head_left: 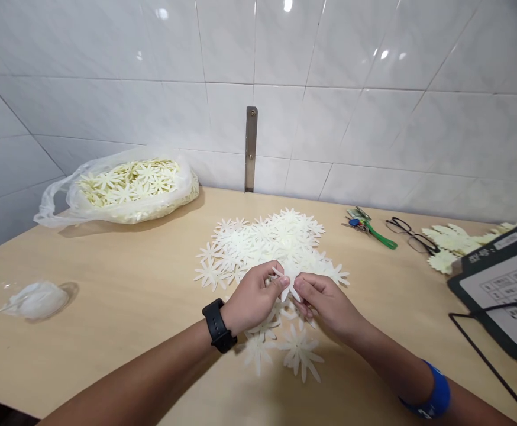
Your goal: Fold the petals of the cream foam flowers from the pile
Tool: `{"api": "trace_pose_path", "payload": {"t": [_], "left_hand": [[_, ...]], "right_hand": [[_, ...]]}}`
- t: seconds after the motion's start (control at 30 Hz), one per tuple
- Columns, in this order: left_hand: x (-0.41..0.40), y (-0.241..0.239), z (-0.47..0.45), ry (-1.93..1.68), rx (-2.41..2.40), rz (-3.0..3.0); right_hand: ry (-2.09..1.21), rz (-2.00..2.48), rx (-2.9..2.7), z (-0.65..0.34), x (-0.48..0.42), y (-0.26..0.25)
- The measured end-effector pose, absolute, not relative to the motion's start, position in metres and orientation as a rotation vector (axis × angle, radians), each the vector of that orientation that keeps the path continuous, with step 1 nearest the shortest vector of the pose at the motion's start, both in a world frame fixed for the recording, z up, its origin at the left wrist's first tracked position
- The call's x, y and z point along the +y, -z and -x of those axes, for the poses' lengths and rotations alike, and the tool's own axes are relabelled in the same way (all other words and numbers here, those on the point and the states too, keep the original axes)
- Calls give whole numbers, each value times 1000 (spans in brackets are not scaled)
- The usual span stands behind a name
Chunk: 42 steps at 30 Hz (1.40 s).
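Note:
My left hand and my right hand meet over the wooden table, both pinching one white flower-shaped cutout between thumb and fingers. A spread pile of the same white flower cutouts lies just beyond my hands. A few more loose flower cutouts lie beneath my wrists. I wear a black watch on the left wrist and a blue band on the right forearm.
A clear plastic bag full of yellowish flower cutouts sits at the back left. A small crumpled plastic bag lies at the left. Keys with a green strap, eyeglasses, more cutouts and a dark device are at the right.

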<state>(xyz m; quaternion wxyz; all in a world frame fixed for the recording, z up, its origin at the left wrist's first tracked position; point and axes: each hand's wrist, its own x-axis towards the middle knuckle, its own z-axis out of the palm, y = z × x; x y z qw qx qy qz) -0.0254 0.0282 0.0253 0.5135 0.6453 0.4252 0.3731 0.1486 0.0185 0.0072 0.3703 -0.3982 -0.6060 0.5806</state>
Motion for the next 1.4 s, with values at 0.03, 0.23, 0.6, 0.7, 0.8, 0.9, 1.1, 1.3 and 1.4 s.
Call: {"api": "trace_pose_path", "payload": {"t": [0.03,0.23,0.6,0.7,0.8,0.9,1.1,1.3,1.4], "left_hand": [[29,-24,25,-898,1022,-1564],[30,-15,25,-893,1029,-1644],[25,-11,20,-863,939,-1608],[26,-10,20,-859,913,-1596],[25,-10,20,-868,904,-1603],[24,-9,19,-878,874,-1594],[26,-12,21,-978,1049,-1658],[24,-20,26,-1129,1174,-2007],[22,-23,26,-1064,1030,-1998]], "right_hand": [[-1500,1015,-1543,-148,18,-6],[-1551,937,-1478,-144,14,8],[-1470,847,-1411,-139,7,23],[-1473,832,-1411,-140,9,23],[-1477,823,-1411,-141,8,23],[-1454,845,-1422,-141,6,21],[-1283,878,-1537,-144,8,17],[-1145,952,-1546,-148,8,12],[-1117,963,-1519,-148,8,11]]}}
